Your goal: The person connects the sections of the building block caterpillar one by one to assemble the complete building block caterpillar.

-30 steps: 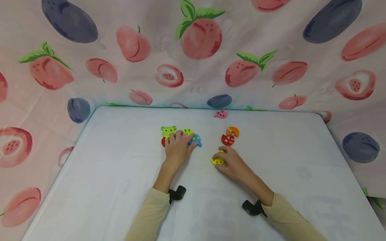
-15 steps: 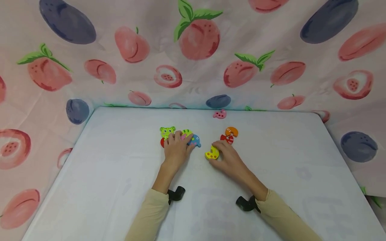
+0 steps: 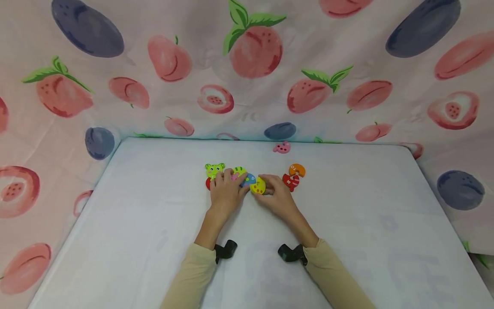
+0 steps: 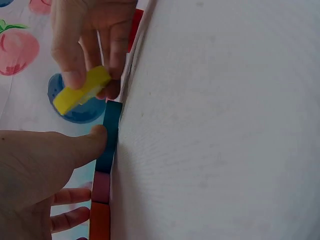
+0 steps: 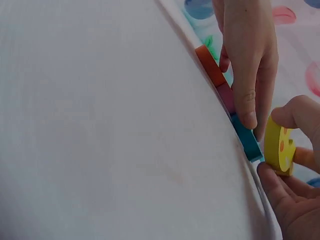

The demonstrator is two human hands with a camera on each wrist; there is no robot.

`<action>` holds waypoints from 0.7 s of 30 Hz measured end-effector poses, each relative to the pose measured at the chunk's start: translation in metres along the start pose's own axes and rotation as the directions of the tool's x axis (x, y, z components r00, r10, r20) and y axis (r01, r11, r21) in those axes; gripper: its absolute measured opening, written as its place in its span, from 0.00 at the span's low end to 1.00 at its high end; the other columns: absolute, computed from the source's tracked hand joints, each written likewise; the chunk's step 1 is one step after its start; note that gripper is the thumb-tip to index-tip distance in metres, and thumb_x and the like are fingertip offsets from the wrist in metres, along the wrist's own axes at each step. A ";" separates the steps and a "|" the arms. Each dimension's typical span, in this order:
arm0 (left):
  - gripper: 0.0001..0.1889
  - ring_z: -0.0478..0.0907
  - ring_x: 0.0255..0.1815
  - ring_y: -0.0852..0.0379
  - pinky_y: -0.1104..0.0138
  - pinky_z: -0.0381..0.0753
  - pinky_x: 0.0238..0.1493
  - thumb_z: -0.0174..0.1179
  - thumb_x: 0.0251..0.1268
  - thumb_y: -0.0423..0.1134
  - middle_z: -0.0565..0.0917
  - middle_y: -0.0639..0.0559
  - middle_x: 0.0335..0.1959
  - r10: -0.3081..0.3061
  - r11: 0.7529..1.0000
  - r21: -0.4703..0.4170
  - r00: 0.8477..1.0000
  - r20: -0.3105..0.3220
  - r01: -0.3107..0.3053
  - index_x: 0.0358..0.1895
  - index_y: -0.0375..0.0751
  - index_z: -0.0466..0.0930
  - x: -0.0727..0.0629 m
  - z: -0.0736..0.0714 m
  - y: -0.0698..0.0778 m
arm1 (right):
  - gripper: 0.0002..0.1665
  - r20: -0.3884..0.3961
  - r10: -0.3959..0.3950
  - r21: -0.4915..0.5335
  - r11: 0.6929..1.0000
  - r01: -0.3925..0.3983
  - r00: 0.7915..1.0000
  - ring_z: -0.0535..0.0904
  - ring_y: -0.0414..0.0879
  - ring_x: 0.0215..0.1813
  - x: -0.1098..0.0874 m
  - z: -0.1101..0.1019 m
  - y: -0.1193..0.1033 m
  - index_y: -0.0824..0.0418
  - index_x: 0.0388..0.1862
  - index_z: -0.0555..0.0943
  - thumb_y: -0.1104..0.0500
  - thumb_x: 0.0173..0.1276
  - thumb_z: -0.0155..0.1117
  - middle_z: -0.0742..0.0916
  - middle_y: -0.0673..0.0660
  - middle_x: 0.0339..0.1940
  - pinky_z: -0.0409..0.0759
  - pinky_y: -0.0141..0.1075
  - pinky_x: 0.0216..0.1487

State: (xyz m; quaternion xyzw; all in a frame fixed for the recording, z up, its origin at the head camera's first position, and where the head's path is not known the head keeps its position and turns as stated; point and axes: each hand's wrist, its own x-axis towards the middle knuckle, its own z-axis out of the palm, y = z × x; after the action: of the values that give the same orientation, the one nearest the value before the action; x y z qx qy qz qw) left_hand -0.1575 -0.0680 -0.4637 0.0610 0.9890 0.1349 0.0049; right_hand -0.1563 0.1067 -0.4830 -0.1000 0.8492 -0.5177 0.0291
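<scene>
Relative to the puzzle piece [image 3: 257, 186] in the right hand [image 3: 278, 197], the animal-head piece [image 3: 214, 170] lies left on the table [image 3: 366, 206], the number-8 piece [image 3: 289, 182] right, a lone piece [image 3: 282, 147] behind-right.

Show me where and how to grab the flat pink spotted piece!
Maybe pinch the rounded body of the flat pink spotted piece by its edges, from above and the near side: it lies flat near the far edge of the white table.

You see a yellow piece [image 3: 257, 187] with orange dots, a blue piece [image 3: 251, 178], a red piece [image 3: 290, 182] with pale stripes, a pink piece [image 3: 282, 147] with dark spots; your sleeves [image 3: 190, 277] are beige.
</scene>
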 end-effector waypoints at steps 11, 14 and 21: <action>0.26 0.62 0.63 0.42 0.47 0.65 0.63 0.54 0.68 0.57 0.67 0.42 0.66 -0.001 1.000 0.015 1.000 0.018 0.001 0.69 0.62 0.70 0.000 -0.002 0.002 | 0.34 -0.038 -0.038 -0.063 0.997 0.036 0.999 0.75 0.46 0.46 -0.002 0.008 0.012 0.60 0.65 0.75 0.60 0.58 0.71 0.76 0.61 0.63 0.76 0.25 0.44; 0.26 0.62 0.63 0.41 0.47 0.66 0.63 0.54 0.69 0.57 0.67 0.42 0.66 0.000 1.000 0.022 1.000 0.015 0.000 0.69 0.63 0.69 0.000 -0.002 0.002 | 0.34 -0.035 -0.074 -0.087 0.994 0.071 0.997 0.75 0.46 0.47 -0.003 0.008 0.013 0.60 0.65 0.74 0.59 0.58 0.71 0.77 0.61 0.64 0.78 0.27 0.45; 0.25 0.62 0.63 0.41 0.46 0.65 0.63 0.54 0.70 0.55 0.67 0.42 0.66 0.006 1.000 0.007 1.000 0.016 -0.006 0.69 0.62 0.69 -0.001 -0.002 0.001 | 0.34 -0.047 -0.150 -0.117 0.983 0.144 0.987 0.77 0.48 0.48 -0.004 0.010 0.013 0.63 0.63 0.75 0.60 0.57 0.73 0.78 0.62 0.62 0.81 0.31 0.47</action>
State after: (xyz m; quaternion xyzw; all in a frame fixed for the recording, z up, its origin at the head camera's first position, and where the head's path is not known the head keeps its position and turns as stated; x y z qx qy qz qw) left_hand -0.1564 -0.0677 -0.4612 0.0651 0.9892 0.1312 0.0121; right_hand -0.1524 0.1051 -0.4994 -0.1494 0.8680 -0.4719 -0.0388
